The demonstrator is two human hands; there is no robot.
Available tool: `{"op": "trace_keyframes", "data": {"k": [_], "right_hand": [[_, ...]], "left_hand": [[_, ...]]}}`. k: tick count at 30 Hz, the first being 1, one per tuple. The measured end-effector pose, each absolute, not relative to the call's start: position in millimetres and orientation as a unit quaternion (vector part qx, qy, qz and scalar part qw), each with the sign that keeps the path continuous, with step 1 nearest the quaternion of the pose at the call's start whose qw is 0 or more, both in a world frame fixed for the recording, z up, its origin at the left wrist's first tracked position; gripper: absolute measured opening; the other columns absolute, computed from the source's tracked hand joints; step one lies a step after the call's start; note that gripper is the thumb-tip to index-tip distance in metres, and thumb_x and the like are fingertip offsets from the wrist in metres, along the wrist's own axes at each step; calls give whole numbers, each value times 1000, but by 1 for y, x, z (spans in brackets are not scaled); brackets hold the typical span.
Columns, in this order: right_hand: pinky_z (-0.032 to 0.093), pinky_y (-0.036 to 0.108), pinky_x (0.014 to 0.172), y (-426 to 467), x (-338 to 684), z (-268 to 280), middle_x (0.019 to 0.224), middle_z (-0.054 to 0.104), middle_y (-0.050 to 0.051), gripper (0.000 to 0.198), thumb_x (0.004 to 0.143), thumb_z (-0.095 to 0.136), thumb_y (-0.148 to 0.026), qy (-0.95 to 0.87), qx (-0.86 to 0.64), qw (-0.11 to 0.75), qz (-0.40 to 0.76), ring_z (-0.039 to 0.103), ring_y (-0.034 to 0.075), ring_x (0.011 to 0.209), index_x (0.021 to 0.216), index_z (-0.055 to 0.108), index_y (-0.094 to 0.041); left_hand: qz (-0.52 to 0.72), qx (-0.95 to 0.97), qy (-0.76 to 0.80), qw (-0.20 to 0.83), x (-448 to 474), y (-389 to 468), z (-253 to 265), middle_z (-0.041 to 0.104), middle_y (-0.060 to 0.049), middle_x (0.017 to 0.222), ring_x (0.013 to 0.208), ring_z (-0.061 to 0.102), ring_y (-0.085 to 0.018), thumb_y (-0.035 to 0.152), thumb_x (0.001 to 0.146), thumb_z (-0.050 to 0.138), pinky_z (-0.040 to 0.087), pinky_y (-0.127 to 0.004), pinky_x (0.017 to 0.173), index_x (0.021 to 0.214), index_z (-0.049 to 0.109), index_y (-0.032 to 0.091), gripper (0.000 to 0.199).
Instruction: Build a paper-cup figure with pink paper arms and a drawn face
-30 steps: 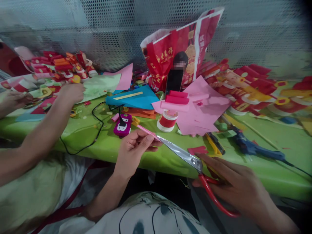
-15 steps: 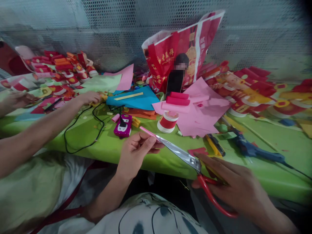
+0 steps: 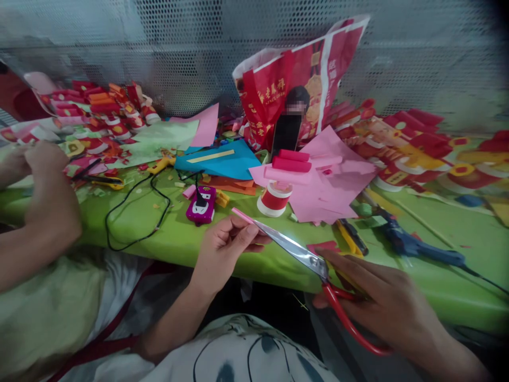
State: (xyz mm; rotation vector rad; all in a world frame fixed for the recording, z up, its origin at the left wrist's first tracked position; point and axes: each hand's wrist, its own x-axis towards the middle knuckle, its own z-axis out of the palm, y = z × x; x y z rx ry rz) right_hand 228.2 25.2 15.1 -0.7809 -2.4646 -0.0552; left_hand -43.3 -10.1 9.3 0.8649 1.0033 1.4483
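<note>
Pinched between the thumb and fingers of my left hand [image 3: 230,244] is a narrow pink paper strip [image 3: 242,215], its far end sticking out past the fingers. My right hand [image 3: 385,297] grips red-handled scissors [image 3: 304,255]; their blades look nearly closed, and the tips meet the strip beside my left thumb. Just beyond my hands stands a red and white paper cup [image 3: 274,199]. A purple device [image 3: 201,205] with a black plug in it lies to the left of the cup.
Pink paper sheets [image 3: 338,180], a blue sheet [image 3: 222,163] and a red bag [image 3: 270,95] lie or stand behind. A blue glue gun [image 3: 421,246] rests at right. A yellow glue gun [image 3: 162,163] lies near a co-worker's hands [image 3: 43,159] at left.
The co-worker's nearer hand has drawn back left, leaving the yellow glue gun on the table. My hands and the scissors have barely shifted.
</note>
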Motion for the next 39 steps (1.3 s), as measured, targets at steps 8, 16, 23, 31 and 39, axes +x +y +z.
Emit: {"op": "trace_keyframes", "data": {"k": [8,16,23,31,39], "right_hand": [[56,25,55,26,226,19,91,78,6,41,95,64,-49,-916,-291,276,-20,74,16,65,123,63,-19],[54,22,55,28,225,15,86,78,4,41,99,58,-48,-916,-283,284,-11,72,13,63,128,62,-19],[55,25,55,26,225,16,88,77,5,51,92,65,-58,-913,-304,271,8,71,15,64,126,63,-19],[52,23,51,26,222,19,83,75,5,52,92,66,-57,-917,-295,268,11,68,14,59,124,64,-16],[49,24,49,26,222,17,78,73,4,50,91,68,-55,-915,-294,275,16,63,12,54,123,64,-17]], "left_hand": [[605,374,412,569,-43,-11,12,78,-2,87,83,78,-17,40,90,75,65,-24,75,89,68,19,22],[591,385,403,583,-46,-11,12,79,-4,91,84,78,-17,40,91,73,64,-24,75,91,66,17,24],[584,389,396,592,-43,-9,9,77,-3,87,80,78,-16,40,92,72,65,-25,73,94,68,18,23],[582,390,376,606,-41,-11,10,75,-1,88,81,78,-14,36,94,70,64,-22,73,95,68,18,19],[585,396,373,602,-41,-12,7,76,-3,89,82,78,-15,36,94,70,65,-24,74,97,69,17,19]]}}
